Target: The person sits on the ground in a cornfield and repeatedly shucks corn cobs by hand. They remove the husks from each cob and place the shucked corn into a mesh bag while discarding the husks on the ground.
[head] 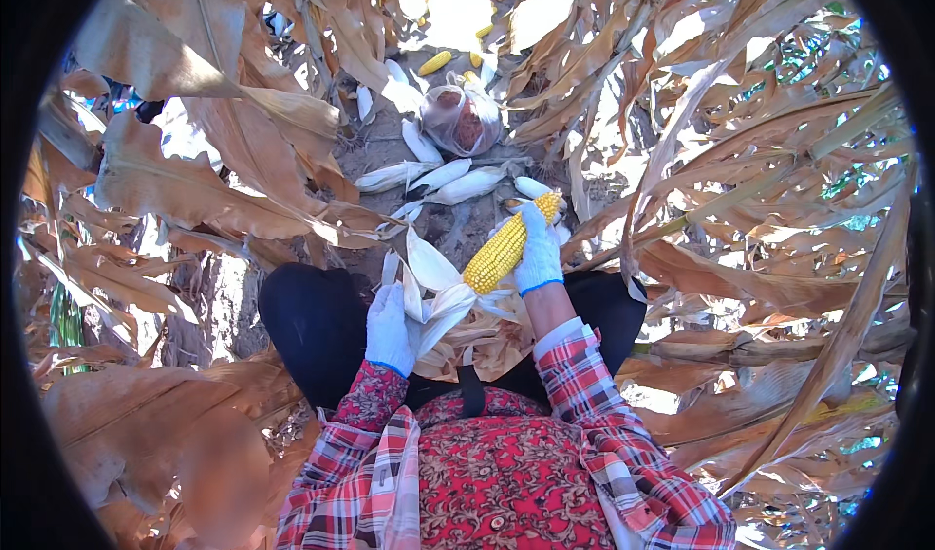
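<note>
In my gloved right hand (539,249) is a yellow ear of corn (497,258), its kernels bare and its tip pointing up and to the right. Pale husk leaves (434,261) are peeled back and still hang from the ear's lower end. My gloved left hand (388,331) closes on some of these husk leaves, left of the ear. A narrow greyish strip (390,267) sticks up from the left fingers; whether it is husk or a tool, I cannot tell. Both hands are between my knees, above loose husks (467,342).
Several ears in pale husks (467,185) lie on the soil ahead, with a mesh bag (464,119) holding something reddish behind them. Husked yellow ears (435,63) lie farther off. Dry corn stalks and leaves (197,185) crowd in from the left, and more leaves (745,287) from the right.
</note>
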